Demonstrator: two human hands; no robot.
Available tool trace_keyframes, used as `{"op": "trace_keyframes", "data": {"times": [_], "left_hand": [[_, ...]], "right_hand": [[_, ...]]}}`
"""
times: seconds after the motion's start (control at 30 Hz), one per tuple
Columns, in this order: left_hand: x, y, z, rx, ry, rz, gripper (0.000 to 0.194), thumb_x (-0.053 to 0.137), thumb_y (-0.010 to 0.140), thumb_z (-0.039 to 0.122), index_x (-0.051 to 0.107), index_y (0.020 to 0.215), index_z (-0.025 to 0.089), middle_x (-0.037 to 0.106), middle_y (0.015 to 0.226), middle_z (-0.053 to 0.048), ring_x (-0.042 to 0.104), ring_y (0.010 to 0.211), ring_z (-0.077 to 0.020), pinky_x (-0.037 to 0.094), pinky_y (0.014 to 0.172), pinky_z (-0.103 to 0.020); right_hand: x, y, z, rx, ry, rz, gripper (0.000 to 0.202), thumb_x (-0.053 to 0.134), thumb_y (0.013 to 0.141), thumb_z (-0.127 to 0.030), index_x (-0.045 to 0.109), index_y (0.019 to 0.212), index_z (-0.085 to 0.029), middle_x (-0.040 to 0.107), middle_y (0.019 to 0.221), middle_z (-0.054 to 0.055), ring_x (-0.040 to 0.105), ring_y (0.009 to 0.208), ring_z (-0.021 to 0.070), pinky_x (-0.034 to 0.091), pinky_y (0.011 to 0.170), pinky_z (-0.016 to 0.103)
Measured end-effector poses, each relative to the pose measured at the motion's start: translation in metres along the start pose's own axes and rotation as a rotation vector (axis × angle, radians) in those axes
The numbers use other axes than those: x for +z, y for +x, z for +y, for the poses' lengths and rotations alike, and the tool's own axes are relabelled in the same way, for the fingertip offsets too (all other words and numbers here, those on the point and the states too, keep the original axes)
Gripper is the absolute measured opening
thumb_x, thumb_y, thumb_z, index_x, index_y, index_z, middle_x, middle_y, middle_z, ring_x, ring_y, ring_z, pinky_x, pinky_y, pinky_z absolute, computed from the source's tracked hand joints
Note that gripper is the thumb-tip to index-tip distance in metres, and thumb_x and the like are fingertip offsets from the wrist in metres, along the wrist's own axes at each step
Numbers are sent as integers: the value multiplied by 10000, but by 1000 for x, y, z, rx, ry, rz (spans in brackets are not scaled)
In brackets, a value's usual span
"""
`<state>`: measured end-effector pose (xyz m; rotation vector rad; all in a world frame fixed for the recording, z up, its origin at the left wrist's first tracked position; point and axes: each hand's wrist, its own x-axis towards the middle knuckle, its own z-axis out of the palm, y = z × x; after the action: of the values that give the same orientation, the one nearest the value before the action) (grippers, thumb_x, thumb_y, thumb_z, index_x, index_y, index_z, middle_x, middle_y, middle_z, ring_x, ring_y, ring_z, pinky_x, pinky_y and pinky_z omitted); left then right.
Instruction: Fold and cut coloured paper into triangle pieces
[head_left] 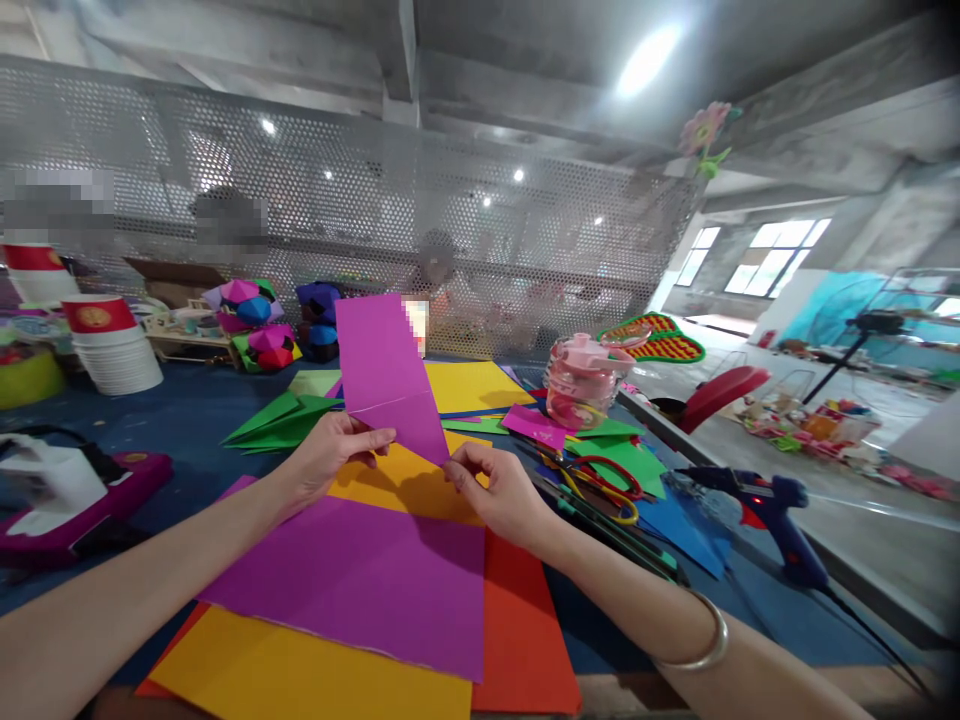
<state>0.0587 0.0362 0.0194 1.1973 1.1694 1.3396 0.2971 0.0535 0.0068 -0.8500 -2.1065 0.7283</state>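
Note:
A strip of purple paper is held up off the table, with a crease running across its lower part. My left hand pinches its lower left edge between thumb and fingers. At the lower right corner, my right hand grips the same paper with its fingertips. Below both hands lies a larger purple sheet with a rough front edge. It rests on orange-yellow sheets and a red sheet. Folded green paper lies beyond my left hand.
Right of my hands are scissors, a pink jar and a blue glue gun with a cord. On the left stand stacked paper cups and a purple power strip. A perforated metal screen rises behind the table.

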Motion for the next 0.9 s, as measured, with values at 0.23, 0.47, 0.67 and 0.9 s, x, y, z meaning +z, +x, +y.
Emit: {"op": "trace_keyframes", "data": {"times": [0.23,0.47,0.67,0.9], "left_hand": [[-3,2,6,5,-256,24,270,922,598,289,793,805,173,788,853,-45,716,772,-187,619,739,-277],[1,0,6,-74,-344,-6,187,830,684,115,797,868,135,801,855,-66,739,689,-178,629,658,-240],[10,-11,5,-170,-322,-106,247,849,691,143,800,929,100,804,901,-101,750,723,-205,643,672,-279],[14,-16,3,-174,-350,-146,305,870,652,130,797,947,97,803,944,-115,761,784,-215,628,769,-279]], "right_hand": [[0,0,2,-64,-13,1,261,540,945,-327,587,725,-195,642,698,7,572,657,148,428,626,262],[-5,2,5,-183,-44,163,214,460,996,-246,605,1151,-212,635,1016,78,612,912,197,508,799,327],[-11,1,6,-433,-294,201,388,596,897,-101,610,1246,-269,542,1095,84,570,998,229,519,878,388],[-14,0,4,-568,-363,236,147,620,947,-182,709,1060,-213,567,1037,90,576,947,228,502,796,375]]}}
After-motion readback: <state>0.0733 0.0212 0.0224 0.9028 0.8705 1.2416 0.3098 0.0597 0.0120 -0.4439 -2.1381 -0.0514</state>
